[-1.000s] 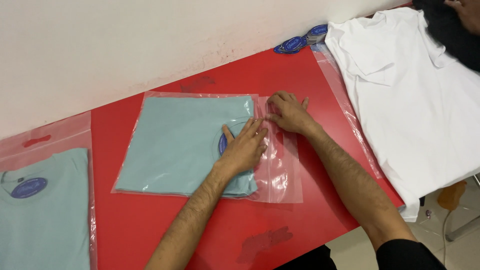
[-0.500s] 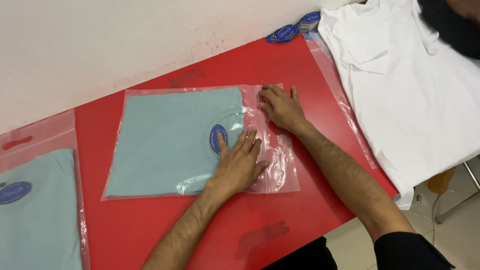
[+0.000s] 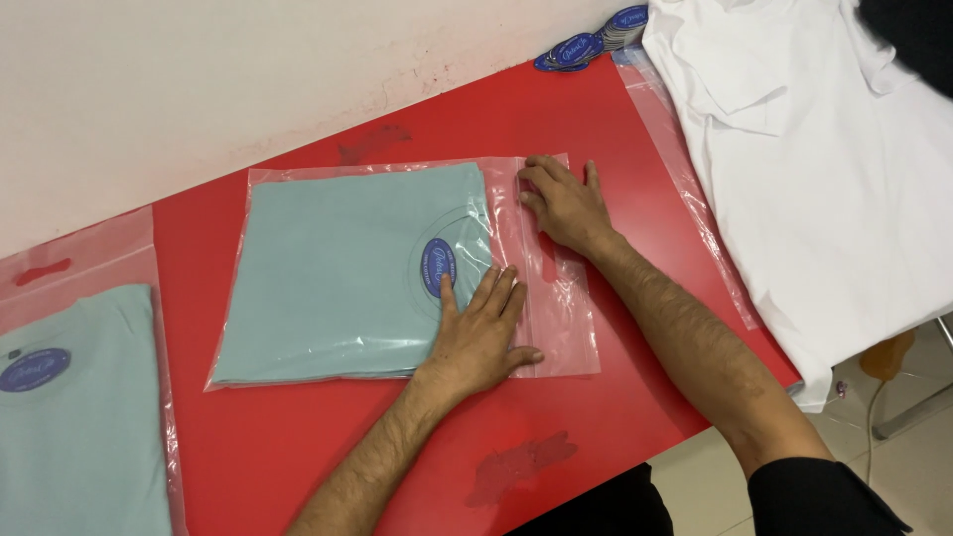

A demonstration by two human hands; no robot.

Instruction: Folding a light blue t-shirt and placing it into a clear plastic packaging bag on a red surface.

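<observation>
both hands are flat on a clear plastic bag (image 3: 556, 328) with a folded teal shirt (image 3: 338, 268) inside, lying on the red table (image 3: 596, 119). left hand (image 3: 478, 333) is palm down, fingers spread and straight, not gripping anything, pressing the bag's lower corner where the shirt ends. forearm comes up from the bottom edge at a slant. just past the left fingertips is a blue oval tag (image 3: 438, 266) on the shirt.

right hand (image 3: 562, 203) is palm down too, fingers loosely extended and pointing toward the shirt, resting on the bag's seal strip near the upper corner, nothing pinched as far as i can see. that arm runs diagonally from the lower right, dark sleeve at the elbow.

behind the right hand's knuckles there's a white shirt (image 3: 824, 169), and beyond those fingers a stack of blue oval tags (image 3: 586, 45). way off beyond the left fingers sits another bagged teal shirt (image 3: 79, 417).
</observation>
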